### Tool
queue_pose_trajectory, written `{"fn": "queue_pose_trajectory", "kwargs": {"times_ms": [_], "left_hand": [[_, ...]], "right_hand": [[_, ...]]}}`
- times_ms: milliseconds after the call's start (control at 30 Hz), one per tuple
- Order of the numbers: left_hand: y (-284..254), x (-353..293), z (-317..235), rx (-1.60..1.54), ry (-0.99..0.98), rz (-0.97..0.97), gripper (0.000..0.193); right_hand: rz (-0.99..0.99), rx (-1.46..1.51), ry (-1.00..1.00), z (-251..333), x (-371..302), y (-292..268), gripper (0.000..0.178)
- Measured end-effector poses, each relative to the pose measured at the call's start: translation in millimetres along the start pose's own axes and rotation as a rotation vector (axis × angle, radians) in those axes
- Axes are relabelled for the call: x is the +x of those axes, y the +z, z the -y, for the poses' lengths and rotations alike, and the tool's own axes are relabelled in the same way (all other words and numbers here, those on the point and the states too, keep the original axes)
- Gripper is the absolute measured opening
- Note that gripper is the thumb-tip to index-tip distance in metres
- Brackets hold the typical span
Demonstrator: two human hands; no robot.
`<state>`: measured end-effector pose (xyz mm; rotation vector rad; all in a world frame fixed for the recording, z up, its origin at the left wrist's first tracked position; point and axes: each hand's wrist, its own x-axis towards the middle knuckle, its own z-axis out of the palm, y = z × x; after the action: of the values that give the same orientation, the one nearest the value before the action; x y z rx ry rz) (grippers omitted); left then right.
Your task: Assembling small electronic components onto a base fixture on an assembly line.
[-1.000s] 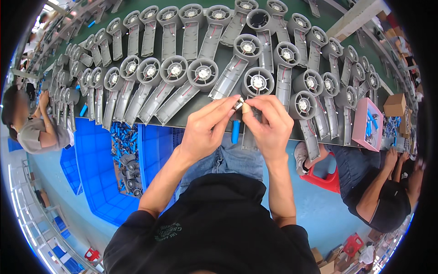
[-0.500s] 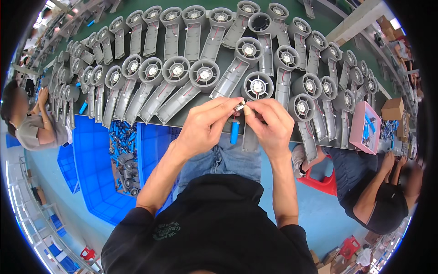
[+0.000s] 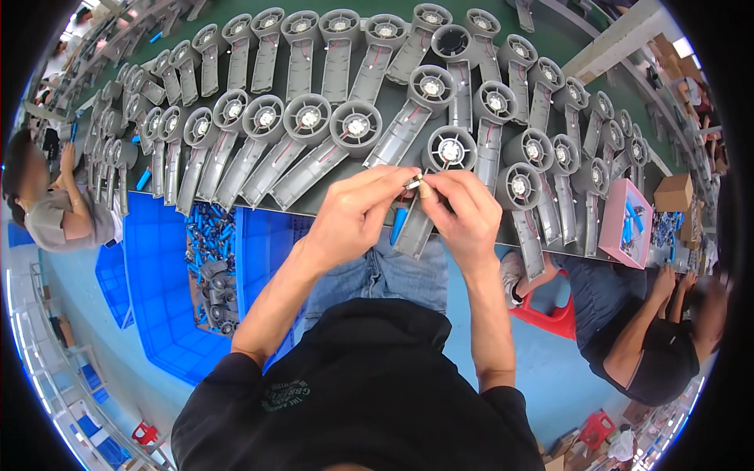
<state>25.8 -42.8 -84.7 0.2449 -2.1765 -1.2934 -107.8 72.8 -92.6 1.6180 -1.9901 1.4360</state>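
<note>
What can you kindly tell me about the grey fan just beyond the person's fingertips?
The fan looks plastic: a round grey rim, spokes around a pale centre, and a trough-like handle. Its spoked side faces up on the table; the handle slants down the picture, its end past the table's edge. The left hand and right hand hide its middle; whether they touch it is unclear.

Blue cylinder beside the left hand; grey fan with white hub beyond the right hand; left of them, a blue bin; right of them, a pink box; below them, a black shirt with green print.
</note>
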Motion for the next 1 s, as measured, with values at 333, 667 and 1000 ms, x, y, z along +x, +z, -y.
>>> {"fn": "queue_pose_trajectory", "kwargs": {"times_ms": [333,667,1000], "left_hand": [[5,-1,-9,-0.145,-0.173,-0.146,0.026],[-100,115,-13,-0.209,-0.025,-0.443,0.026],[-326,283,202,0.255,-0.393,-0.590,0.022]], "right_hand": [[0.103,0.139,0.978,52,-45,-12,0.021],[0.196,0.047,0.545,77,135,-4,0.032],[0.519,0.020,0.228,-86,353,289,0.041]]}}
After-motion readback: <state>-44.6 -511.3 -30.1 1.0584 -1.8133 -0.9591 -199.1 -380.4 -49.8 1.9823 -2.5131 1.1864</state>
